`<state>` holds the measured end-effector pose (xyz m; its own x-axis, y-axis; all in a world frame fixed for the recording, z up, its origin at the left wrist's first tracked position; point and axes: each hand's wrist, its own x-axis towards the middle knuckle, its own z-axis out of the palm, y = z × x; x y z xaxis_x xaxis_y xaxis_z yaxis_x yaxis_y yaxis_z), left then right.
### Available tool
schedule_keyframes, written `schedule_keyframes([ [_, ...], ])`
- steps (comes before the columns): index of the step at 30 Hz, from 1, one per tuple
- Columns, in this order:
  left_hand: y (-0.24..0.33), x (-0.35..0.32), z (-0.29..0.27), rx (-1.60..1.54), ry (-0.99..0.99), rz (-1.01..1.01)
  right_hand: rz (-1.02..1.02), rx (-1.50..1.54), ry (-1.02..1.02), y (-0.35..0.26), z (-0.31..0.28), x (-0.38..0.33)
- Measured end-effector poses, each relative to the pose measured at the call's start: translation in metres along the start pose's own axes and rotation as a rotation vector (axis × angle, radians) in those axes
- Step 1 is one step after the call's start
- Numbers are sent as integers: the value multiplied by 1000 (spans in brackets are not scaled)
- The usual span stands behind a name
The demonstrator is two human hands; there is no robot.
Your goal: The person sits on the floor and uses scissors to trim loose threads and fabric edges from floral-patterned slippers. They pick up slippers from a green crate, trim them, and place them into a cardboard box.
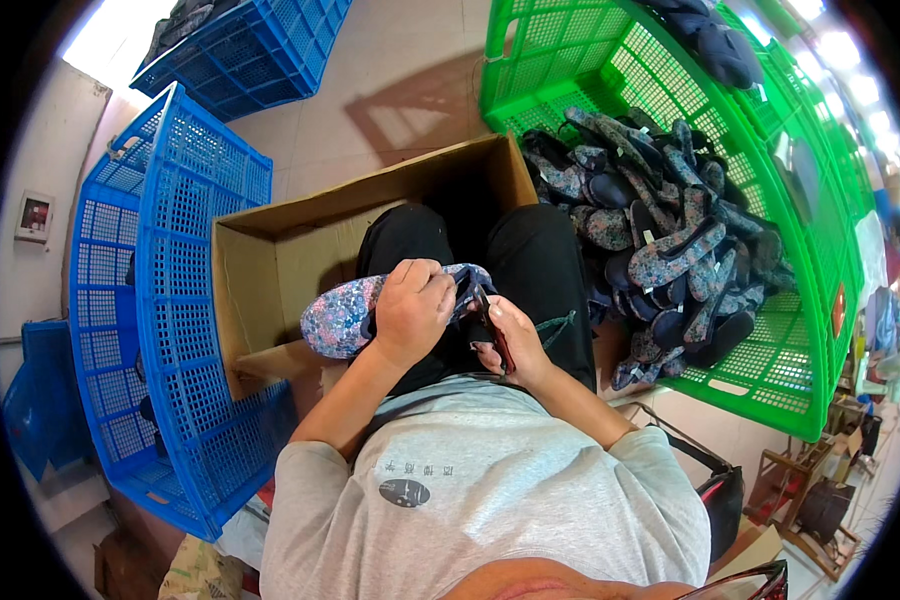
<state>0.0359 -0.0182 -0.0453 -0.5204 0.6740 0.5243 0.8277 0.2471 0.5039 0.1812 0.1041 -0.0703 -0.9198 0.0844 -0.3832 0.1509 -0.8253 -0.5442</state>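
Observation:
Above my lap, my left hand [413,308] is closed round a floral cloth shoe [338,318], blue and pink with a dark lining. The shoe lies sideways, toe to the left and heel opening to the right. My right hand [518,343] grips a slim dark hand tool [496,335] with some red along it. Its narrow tip points up at the shoe's heel edge; whether it touches the cloth I cannot tell, nor exactly what kind of tool it is.
An open cardboard box [280,262] stands in front of my knees. To the right, a tipped green plastic crate [770,372] holds a heap of similar floral shoes [660,250]. Blue crates [195,300] stand at the left and far left. A black bag [722,500] sits by my right side.

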Motion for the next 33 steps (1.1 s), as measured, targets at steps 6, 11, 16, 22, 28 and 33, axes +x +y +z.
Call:
schedule_keyframes([
  [6, 2, 3, -5, 10, -6, 13, -190, 8, 206, 6, -1, 8],
  [11, -1, 4, -10, 50, -58, -59, -242, -182, 261, -8, -7, 15],
  [16, 0, 23, -37, 189, -249, -53, -127, -340, 373, -18, -7, 37],
  [22, -23, 72, -47, -82, -561, 24, -152, -269, 306, -17, -9, 55],
  [28, -53, 81, -10, -469, -925, -179, -110, -27, 264, -18, -3, 59],
  [33, -44, 66, -4, -472, -811, -268, -62, -155, 278, -33, 2, 67],
])
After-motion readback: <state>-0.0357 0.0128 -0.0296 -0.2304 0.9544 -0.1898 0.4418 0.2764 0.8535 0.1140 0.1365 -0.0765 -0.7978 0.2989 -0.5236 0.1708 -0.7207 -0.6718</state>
